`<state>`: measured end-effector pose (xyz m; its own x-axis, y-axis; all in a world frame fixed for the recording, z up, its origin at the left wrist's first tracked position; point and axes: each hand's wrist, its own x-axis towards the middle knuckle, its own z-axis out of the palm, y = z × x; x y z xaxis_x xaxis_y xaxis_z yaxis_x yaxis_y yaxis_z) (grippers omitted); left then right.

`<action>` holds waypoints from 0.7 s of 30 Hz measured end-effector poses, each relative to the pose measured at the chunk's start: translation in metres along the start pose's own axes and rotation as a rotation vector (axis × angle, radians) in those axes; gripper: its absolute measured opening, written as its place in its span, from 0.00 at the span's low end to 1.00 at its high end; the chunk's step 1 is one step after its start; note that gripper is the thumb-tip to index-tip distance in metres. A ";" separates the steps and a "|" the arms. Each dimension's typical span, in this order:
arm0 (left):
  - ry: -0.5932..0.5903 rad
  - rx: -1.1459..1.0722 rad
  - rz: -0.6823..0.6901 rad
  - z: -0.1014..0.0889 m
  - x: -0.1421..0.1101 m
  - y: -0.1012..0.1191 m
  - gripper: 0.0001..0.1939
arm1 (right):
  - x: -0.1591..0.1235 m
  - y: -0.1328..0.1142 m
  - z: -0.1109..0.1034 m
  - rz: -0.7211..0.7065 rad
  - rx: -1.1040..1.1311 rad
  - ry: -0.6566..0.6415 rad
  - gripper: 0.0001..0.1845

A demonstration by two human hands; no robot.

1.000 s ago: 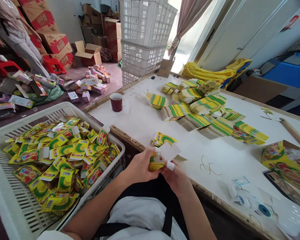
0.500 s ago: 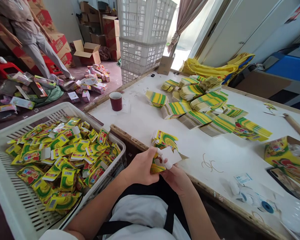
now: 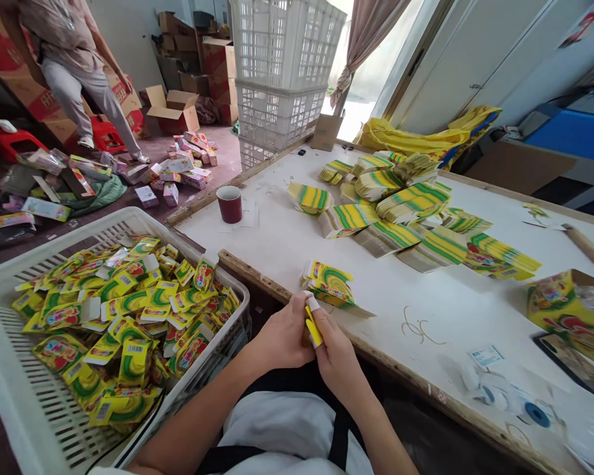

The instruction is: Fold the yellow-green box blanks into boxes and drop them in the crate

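Both my hands are closed around one small yellow carton, held just in front of the table edge. My left hand grips it from the left, my right hand presses on it from the right, and only a yellow edge shows between them. A short stack of flat yellow-green cartons lies on the white table just beyond my fingers. To my left stands a white plastic crate filled with several folded yellow cartons.
Large piles of flat yellow-green cartons cover the middle of the table, with a dark red cup at its left. Tall white crates stand behind. A person stands at far left among cardboard boxes and scattered packets. Tape rolls lie at right.
The white flap that stuck up from the carton has been folded down, and my hands have closed together over it. The person at far left has stepped further into view.
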<state>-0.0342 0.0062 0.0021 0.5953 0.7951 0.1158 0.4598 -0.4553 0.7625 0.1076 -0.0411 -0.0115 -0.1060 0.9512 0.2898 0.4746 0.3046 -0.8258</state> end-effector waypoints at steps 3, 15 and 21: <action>0.053 0.087 -0.035 -0.002 0.000 0.003 0.39 | 0.002 0.012 -0.005 0.079 0.061 0.102 0.27; 0.167 0.151 -0.066 -0.019 0.002 0.005 0.26 | 0.007 0.001 -0.012 -0.172 -0.232 -0.025 0.33; 0.141 0.079 -0.112 -0.030 0.001 0.007 0.29 | 0.017 0.007 -0.028 -0.205 -0.178 -0.056 0.16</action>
<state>-0.0502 0.0161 0.0271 0.4422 0.8882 0.1251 0.5715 -0.3865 0.7239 0.1335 -0.0246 0.0008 -0.2612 0.8734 0.4109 0.5838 0.4820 -0.6534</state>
